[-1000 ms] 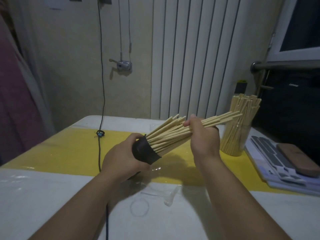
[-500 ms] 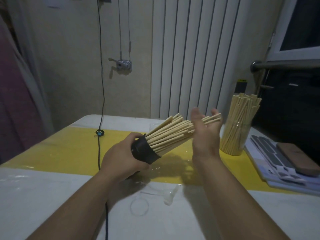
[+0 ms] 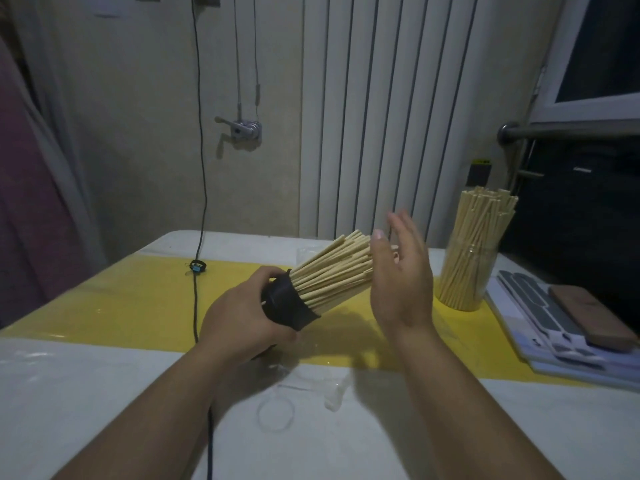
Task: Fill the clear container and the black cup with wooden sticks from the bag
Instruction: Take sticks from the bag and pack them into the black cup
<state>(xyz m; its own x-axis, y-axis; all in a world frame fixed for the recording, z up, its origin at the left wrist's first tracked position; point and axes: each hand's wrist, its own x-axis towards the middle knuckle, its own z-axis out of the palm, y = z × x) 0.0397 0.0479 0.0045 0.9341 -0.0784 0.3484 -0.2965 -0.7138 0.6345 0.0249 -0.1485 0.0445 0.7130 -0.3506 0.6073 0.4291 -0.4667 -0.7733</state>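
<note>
Left hand (image 3: 242,317) gripped the cup (image 3: 289,306), fingers and thumb curled round its black wall. Cup was held above the table (image 3: 86,393), tipped far over, mouth toward the upper right. Sticks (image 3: 329,275) were packed in the cup and fanned out of its mouth; their far ends were hidden behind the right hand (image 3: 401,282).

Right hand was flat, palm turned toward the stick ends. Fingers were straight and close together, slightly blurred; thumb (image 3: 377,237) was raised apart from them. Palm sat at the stick ends; contact could not be confirmed.

Container (image 3: 465,275) stood upright on the yellow strip (image 3: 121,303) at right, well apart from the cup. A second bundle (image 3: 485,220) stood in it, leaning right and rising well above the rim.

Clear plastic (image 3: 334,396) lay crumpled on the white table just in front of the hands, a thin ring (image 3: 275,415) beside it. Cable (image 3: 199,202) hung down the wall and ran across the table toward the left forearm. A flat stack (image 3: 540,313) with a brown block (image 3: 588,317) on it lay at the right edge.
</note>
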